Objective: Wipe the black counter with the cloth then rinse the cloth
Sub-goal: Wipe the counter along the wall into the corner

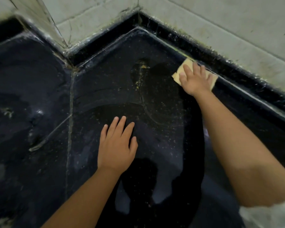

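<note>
The black counter (pixel 105 83) fills most of the view, wet and speckled with yellowish crumbs. A folded yellow cloth (pixel 179 71) lies flat on it at the far right, against the raised back edge. My right hand (pixel 194 79) presses down on the cloth with fingers spread, covering most of it. My left hand (pixel 117 145) rests palm-down on the bare counter nearer to me, fingers apart, holding nothing.
A raised black rim (pixel 237 74) runs along the back, under dirty white wall tiles (pixel 220 27). The wall juts out at a corner (pixel 64 45) on the left. A grout seam (pixel 70 112) crosses the counter. A smear of yellow grime (pixel 141 71) sits mid-counter.
</note>
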The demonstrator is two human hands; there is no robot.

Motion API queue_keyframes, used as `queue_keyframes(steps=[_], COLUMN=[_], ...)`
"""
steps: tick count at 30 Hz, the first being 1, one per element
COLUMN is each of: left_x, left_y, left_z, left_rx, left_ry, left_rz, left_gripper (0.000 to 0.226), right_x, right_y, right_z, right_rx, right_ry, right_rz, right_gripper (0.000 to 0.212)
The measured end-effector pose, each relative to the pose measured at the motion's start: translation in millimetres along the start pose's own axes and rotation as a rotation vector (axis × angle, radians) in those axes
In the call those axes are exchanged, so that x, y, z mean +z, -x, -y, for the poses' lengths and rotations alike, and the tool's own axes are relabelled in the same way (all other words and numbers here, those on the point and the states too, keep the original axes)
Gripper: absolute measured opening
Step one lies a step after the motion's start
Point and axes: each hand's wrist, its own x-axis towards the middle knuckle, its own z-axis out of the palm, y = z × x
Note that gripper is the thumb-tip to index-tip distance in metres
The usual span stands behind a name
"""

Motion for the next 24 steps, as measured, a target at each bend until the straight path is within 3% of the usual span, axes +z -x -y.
queue_keyframes(steps=[9, 13, 17, 19, 21, 24], left_x=[2, 2, -2, -4, -5, -4], left_y=[0, -1, 0, 1, 1, 1], left_z=[1, 1, 0, 0, -1, -1], left_rx=[0.001, -0.009, -0.032, -0.038, -0.046, -0.044], left_ry=[-0.037, -0.026, 0.03, 0.054, 0.068, 0.073], left_rz=[-0.017, 0.005, 0.054, 0.069, 0.077, 0.074], left_gripper=[0.046, 0.046, 0.05, 0.052, 0.054, 0.055], right_x=[19, 25, 27, 23, 15, 5], right_y=[-26, 18, 79, 104, 104, 71], right_z=[131, 113, 37, -8, -44, -58], right_rx=[-0.52, -0.7, -0.758, -0.739, -0.589, -0.238], right_ry=[0.094, 0.178, 0.213, 0.196, 0.154, 0.081], right_rz=[0.101, 0.153, 0.194, 0.23, 0.218, 0.094], right_gripper=[0.049, 0.049, 0.056, 0.081, 0.09, 0.054])
